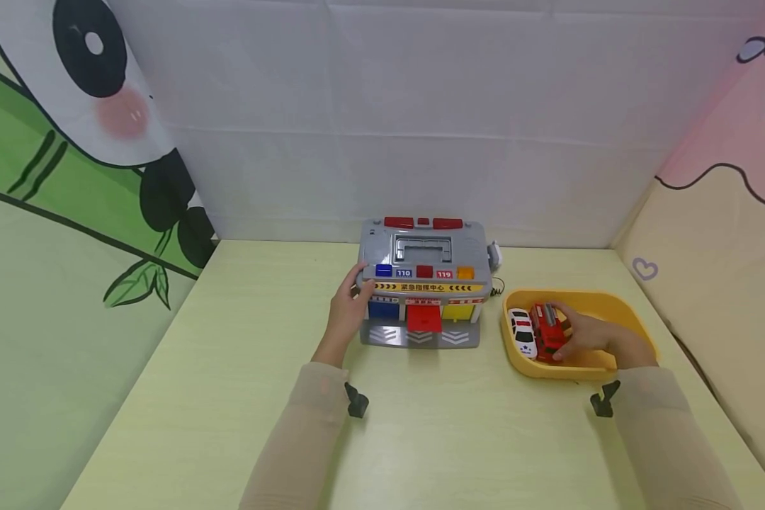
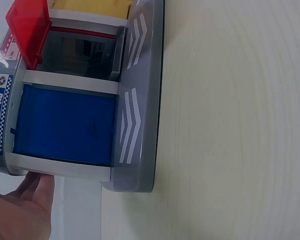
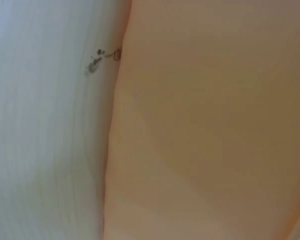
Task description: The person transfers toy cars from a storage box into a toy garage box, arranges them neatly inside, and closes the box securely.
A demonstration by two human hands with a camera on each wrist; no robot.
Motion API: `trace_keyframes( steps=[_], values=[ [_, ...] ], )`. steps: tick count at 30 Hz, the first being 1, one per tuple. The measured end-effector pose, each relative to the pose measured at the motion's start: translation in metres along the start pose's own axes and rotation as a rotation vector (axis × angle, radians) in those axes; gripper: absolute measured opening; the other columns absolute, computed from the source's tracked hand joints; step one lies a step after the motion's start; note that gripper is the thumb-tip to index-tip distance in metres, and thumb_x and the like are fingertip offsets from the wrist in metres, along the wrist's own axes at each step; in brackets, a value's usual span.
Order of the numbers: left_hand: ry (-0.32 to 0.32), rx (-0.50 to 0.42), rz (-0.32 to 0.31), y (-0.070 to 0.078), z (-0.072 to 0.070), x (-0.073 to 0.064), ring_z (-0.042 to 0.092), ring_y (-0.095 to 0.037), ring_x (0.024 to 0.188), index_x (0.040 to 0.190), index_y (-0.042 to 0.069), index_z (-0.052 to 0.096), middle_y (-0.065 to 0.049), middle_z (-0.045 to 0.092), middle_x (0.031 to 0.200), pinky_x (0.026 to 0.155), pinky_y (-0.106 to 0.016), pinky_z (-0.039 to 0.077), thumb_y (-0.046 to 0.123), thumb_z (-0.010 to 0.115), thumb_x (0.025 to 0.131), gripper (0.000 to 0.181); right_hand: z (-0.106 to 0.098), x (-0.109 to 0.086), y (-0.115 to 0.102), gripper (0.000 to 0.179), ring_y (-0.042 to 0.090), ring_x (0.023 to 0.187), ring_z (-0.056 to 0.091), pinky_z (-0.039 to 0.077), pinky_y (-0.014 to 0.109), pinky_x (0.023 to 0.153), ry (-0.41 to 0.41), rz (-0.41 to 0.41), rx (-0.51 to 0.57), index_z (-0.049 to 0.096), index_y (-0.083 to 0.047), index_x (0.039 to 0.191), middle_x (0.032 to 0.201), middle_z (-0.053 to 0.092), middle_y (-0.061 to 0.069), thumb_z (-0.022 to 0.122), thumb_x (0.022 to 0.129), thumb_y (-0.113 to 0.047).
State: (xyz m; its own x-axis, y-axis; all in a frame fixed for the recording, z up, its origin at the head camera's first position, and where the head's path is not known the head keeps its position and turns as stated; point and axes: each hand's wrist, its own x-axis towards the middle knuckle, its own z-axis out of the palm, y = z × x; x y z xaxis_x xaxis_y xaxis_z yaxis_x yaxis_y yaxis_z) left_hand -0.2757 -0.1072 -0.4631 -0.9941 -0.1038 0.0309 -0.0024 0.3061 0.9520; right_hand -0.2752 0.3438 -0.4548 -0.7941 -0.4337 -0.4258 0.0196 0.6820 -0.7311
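Observation:
A grey toy emergency station (image 1: pixel 414 273) stands near the back of the table, with a blue door (image 2: pixel 65 125), a yellow door and a red door (image 1: pixel 423 318) that is swung up. My left hand (image 1: pixel 346 312) grips its left side, thumb at the front and fingers round the side. In the left wrist view, that hand's fingers (image 2: pixel 42 192) lie against the end wall. Over the yellow tray (image 1: pixel 618 306), my right hand (image 1: pixel 589 334) holds a red toy fire truck (image 1: pixel 546 333) between thumb and fingers. A white toy police car (image 1: pixel 523 333) lies beside the truck.
A coiled cord (image 1: pixel 497 286) hangs at the station's right side, by a small grey handset (image 1: pixel 494 256). Behind the table (image 1: pixel 446 439) rises a white cloth backdrop (image 1: pixel 408 142). The tray's wall (image 3: pixel 205 120) fills most of the right wrist view.

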Motion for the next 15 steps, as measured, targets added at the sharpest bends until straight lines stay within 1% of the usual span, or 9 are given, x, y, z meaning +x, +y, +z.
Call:
trace_keyframes(
  steps=[4, 7, 10, 13, 15],
  values=[
    [-0.003, 0.003, -0.003, 0.0, 0.0, 0.0, 0.043, -0.03, 0.13, 0.145, 0.035, 0.042, -0.004, 0.044, 0.146, 0.101, -0.052, 0.041, 0.043, 0.051, 0.1, 0.046, 0.001, 0.0, 0.003, 0.108, 0.051, 0.116, 0.043, 0.037, 0.061, 0.1, 0.001, -0.011, 0.09, 0.002, 0.003, 0.149, 0.129, 0.037, 0.039, 0.081, 0.077, -0.006],
    [-0.004, 0.006, -0.002, 0.0, 0.0, -0.001, 0.043, -0.03, 0.13, 0.145, 0.035, 0.042, -0.004, 0.043, 0.147, 0.101, -0.052, 0.041, 0.042, 0.051, 0.1, 0.046, 0.003, -0.001, 0.008, 0.108, 0.048, 0.115, 0.045, 0.043, 0.054, 0.097, 0.005, -0.022, 0.17, 0.002, -0.001, 0.151, 0.131, 0.036, 0.038, 0.081, 0.077, -0.003],
    [-0.002, 0.005, 0.002, 0.001, 0.0, -0.001, 0.043, -0.03, 0.13, 0.145, 0.034, 0.042, -0.004, 0.043, 0.147, 0.101, -0.052, 0.041, 0.041, 0.051, 0.1, 0.046, 0.004, -0.003, 0.015, 0.108, 0.044, 0.112, 0.048, 0.049, 0.045, 0.091, -0.003, -0.044, 0.231, 0.001, -0.004, 0.151, 0.13, 0.034, 0.038, 0.079, 0.077, 0.0],
    [-0.003, 0.006, 0.0, 0.001, 0.0, -0.001, 0.043, -0.03, 0.131, 0.145, 0.034, 0.042, -0.004, 0.043, 0.147, 0.101, -0.051, 0.041, 0.041, 0.05, 0.101, 0.046, 0.005, -0.004, 0.02, 0.106, 0.04, 0.109, 0.051, 0.052, 0.038, 0.086, -0.002, -0.065, 0.28, 0.001, -0.006, 0.15, 0.13, 0.035, 0.038, 0.078, 0.078, 0.002],
    [-0.003, 0.006, -0.006, 0.002, -0.001, -0.001, 0.042, -0.031, 0.131, 0.146, 0.035, 0.041, -0.004, 0.042, 0.148, 0.102, -0.052, 0.04, 0.042, 0.05, 0.101, 0.046, 0.005, -0.004, 0.021, 0.105, 0.039, 0.107, 0.052, 0.053, 0.036, 0.084, 0.002, -0.089, 0.305, 0.0, -0.005, 0.149, 0.129, 0.035, 0.038, 0.077, 0.078, 0.003]
  ],
)
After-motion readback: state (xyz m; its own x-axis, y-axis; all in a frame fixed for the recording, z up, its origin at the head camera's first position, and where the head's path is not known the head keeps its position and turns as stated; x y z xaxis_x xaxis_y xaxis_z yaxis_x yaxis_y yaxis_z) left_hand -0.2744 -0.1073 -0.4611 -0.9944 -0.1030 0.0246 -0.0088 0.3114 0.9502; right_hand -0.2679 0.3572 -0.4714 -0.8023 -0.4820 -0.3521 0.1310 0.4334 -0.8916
